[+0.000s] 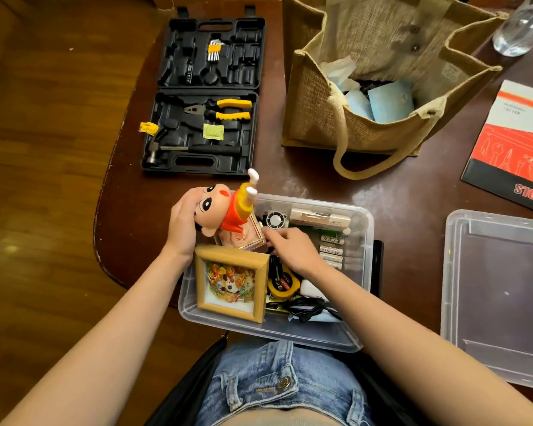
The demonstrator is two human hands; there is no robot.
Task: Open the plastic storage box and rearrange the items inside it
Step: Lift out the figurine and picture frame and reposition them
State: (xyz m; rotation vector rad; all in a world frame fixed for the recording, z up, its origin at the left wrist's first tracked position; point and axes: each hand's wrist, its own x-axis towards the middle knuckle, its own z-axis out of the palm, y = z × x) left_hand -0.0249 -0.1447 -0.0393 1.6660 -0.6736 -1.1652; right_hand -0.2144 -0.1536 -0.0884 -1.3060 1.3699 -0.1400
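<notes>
The clear plastic storage box [363, 241] stands open at the table's near edge, with its lid [499, 296] lying to the right. My left hand [183, 224] grips the head of a cartoon boy figure [225, 210] that lies tilted over the box's far left corner. My right hand [290, 249] reaches into the box, its fingertips touching a small pinkish box [246, 238] under the figure. Inside also lie a wooden picture frame [231, 282], a yellow tape measure [282, 282], several batteries [331, 249], a small fan [274, 219], a white carton [320, 221] and black cables [305, 309].
An open black tool case [203, 93] with pliers and a hammer lies at the far left of the wooden table [406, 195]. A jute bag [379, 78] stands behind the box. A red and black booklet [511, 142] and a water bottle [520, 26] are at the right.
</notes>
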